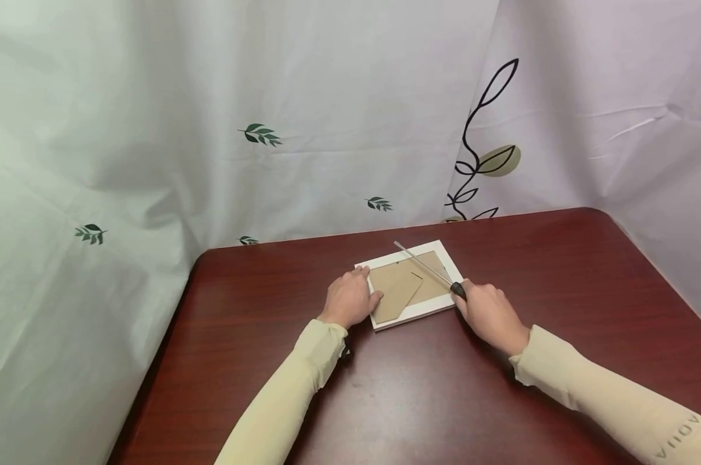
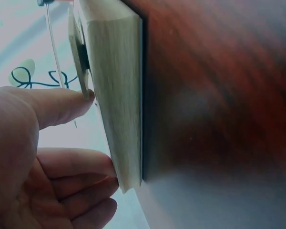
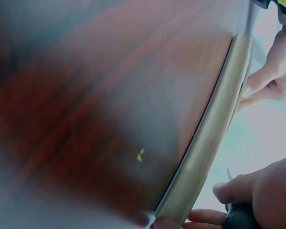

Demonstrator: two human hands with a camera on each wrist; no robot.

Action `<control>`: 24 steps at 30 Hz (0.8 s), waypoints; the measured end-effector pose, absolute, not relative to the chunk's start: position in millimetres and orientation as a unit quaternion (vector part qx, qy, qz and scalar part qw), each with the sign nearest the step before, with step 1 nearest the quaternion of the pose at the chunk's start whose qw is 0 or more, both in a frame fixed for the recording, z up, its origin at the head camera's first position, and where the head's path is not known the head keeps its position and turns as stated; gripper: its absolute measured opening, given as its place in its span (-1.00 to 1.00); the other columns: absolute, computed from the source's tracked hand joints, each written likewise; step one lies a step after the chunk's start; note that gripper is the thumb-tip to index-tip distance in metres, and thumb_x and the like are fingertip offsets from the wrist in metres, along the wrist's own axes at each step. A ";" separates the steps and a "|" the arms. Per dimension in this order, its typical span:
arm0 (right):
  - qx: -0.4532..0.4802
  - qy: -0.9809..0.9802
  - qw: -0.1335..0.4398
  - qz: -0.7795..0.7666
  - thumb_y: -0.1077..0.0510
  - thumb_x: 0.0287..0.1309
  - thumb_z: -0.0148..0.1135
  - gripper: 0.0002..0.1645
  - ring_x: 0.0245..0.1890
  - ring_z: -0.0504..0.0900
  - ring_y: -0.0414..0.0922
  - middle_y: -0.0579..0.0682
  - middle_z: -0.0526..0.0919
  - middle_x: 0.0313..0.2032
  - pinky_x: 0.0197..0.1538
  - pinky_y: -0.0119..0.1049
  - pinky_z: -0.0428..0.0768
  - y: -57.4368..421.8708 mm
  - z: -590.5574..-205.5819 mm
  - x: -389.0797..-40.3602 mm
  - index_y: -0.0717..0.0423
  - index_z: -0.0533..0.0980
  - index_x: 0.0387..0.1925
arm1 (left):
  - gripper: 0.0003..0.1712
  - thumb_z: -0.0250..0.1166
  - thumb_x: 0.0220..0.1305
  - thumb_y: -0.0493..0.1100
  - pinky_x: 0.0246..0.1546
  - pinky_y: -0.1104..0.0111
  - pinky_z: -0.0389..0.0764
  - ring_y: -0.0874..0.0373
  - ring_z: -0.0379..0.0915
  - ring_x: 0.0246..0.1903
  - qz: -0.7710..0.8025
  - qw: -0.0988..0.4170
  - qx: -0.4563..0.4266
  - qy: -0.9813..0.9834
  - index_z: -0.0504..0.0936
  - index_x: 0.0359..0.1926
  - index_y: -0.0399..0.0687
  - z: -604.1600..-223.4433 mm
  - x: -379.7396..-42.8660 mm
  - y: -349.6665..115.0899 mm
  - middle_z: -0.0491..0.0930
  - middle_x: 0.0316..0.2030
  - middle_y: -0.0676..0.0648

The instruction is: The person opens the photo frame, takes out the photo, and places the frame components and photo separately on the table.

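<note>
A white picture frame (image 1: 414, 312) lies face down on the table, its brown backing board (image 1: 434, 292) and angled easel stand (image 1: 392, 298) showing. At its left edge is my left hand (image 1: 348, 300), the thumb over the stand's side and the fingertips against the frame's side (image 2: 117, 95). My right hand (image 1: 492, 316) grips a screwdriver (image 1: 458, 290) by its black handle at the frame's right edge. Its long metal shaft slants up and left across the backing, the tip past the far rim. In the right wrist view, fingertips of that hand touch the frame's near corner.
The dark red-brown wooden table (image 1: 420, 400) has rounded far corners. Behind it hangs a pale curtain (image 1: 338, 97) with leaf prints, reaching the table's far edge. A small yellow fleck (image 3: 140, 155) shows on the table surface in the right wrist view.
</note>
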State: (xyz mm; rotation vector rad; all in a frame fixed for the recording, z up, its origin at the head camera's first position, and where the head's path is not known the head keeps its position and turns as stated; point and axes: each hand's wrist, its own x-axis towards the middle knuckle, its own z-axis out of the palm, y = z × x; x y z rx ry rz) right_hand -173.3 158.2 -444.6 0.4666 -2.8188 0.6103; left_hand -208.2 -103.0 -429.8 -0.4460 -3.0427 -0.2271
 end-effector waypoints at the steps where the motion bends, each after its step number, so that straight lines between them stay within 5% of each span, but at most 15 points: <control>1: 0.158 -0.959 0.109 0.207 0.16 0.19 0.12 -0.71 -0.77 0.34 -0.06 -0.05 0.27 -0.78 -0.69 -0.13 0.35 158.0 -444.5 -172.4 0.15 0.32 -0.58 | -0.27 0.24 0.14 0.17 -0.23 0.12 0.61 -0.09 0.54 -0.06 -0.072 0.027 -0.146 -0.986 0.46 0.17 -0.26 -429.1 -209.7 -103.1 0.49 0.09 -0.24; 9: 0.154 -0.961 0.109 0.202 0.16 0.17 0.17 -0.73 -0.76 0.38 -0.03 -0.03 0.28 -0.77 -0.68 -0.09 0.38 156.3 -444.4 -164.9 0.16 0.34 -0.57 | -0.36 0.25 0.16 0.12 -0.20 0.15 0.59 -0.08 0.56 -0.11 -0.096 0.020 -0.169 -0.981 0.50 0.15 -0.18 -429.4 -221.9 -109.3 0.52 0.07 -0.17; 14: 0.153 -0.963 0.110 0.194 0.16 0.17 0.16 -0.73 -0.76 0.40 -0.01 -0.03 0.30 -0.77 -0.70 -0.08 0.38 155.1 -443.6 -161.5 0.18 0.34 -0.56 | -0.64 0.23 0.18 0.08 -0.13 0.19 0.57 -0.02 0.53 -0.03 -0.134 0.025 -0.179 -0.974 0.68 -0.32 -0.14 -433.9 -228.3 -113.8 0.50 0.11 -0.06; 20: 0.156 -0.962 0.112 0.191 0.16 0.17 0.14 -0.72 -0.78 0.37 -0.04 -0.05 0.27 -0.79 -0.72 -0.12 0.37 155.4 -444.1 -159.5 0.16 0.32 -0.57 | -0.73 0.22 0.19 -0.02 -0.23 0.23 0.59 0.04 0.48 0.04 -0.172 0.038 -0.190 -0.966 0.70 -0.39 -0.13 -435.5 -231.5 -115.2 0.50 0.11 -0.05; 24: 0.157 -0.961 0.109 0.198 0.14 0.19 0.12 -0.72 -0.77 0.37 -0.05 -0.06 0.27 -0.78 -0.71 -0.12 0.37 155.8 -443.5 -159.9 0.15 0.33 -0.57 | -0.55 0.21 0.20 -0.05 -0.42 0.33 0.54 0.12 0.42 0.11 -0.172 0.040 -0.188 -0.966 0.47 -0.82 0.04 -436.1 -231.9 -115.5 0.50 0.11 0.00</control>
